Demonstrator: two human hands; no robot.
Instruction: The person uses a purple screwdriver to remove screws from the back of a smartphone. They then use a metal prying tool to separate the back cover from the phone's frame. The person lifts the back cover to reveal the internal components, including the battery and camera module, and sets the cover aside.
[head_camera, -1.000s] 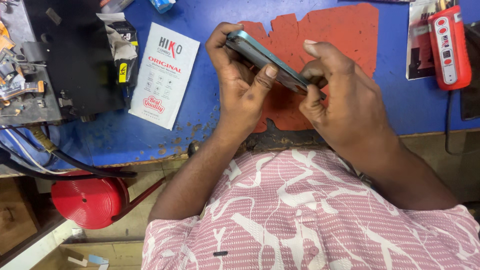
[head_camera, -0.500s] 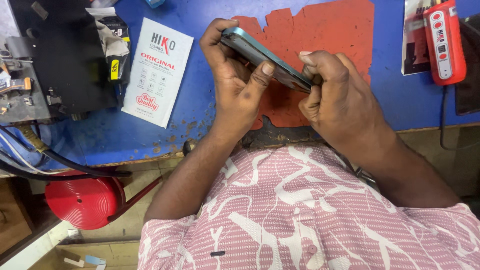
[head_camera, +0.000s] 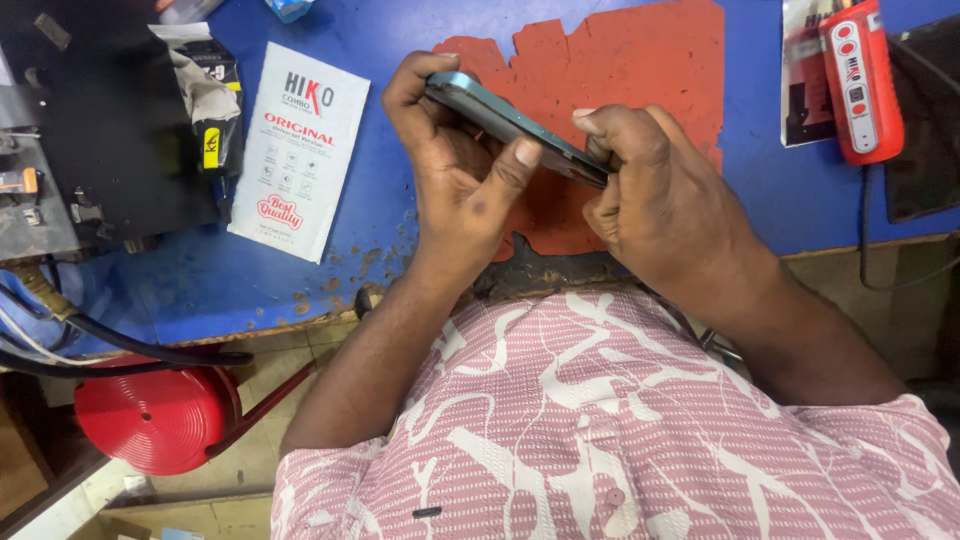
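- The left hand (head_camera: 455, 185) grips a slim teal phone (head_camera: 510, 125) edge-on, with the fingers curled over its far end and the thumb pressed against the near long edge
- The right hand (head_camera: 665, 215) pinches the other end of the phone, fingers folded tight at its corner; whether something small sits between those fingertips cannot be told
- The phone is held in the air between both hands, tilted so that its left end rides higher than its right end, above the red mat (head_camera: 640, 70)
- The red mat lies flat on the blue worktable (head_camera: 390, 40); its outline is jagged, with notches cut along the top and left sides
- Left of the hands, a white printed packet (head_camera: 298, 150) lies on the blue worktable, well apart from the phone
- Further left stands a black machine (head_camera: 110, 120) with a crumpled bit of packaging (head_camera: 205, 85) resting against it
- At the far right, a red handheld device (head_camera: 860, 80) lies on the table, with a dark cable running down from it over the table edge
- Below the table's left part, a red round stool (head_camera: 150, 415) stands on the floor, black cables hanging near it
- The person wears a pink shirt (head_camera: 600, 430) with white markings, filling the lower part of the view
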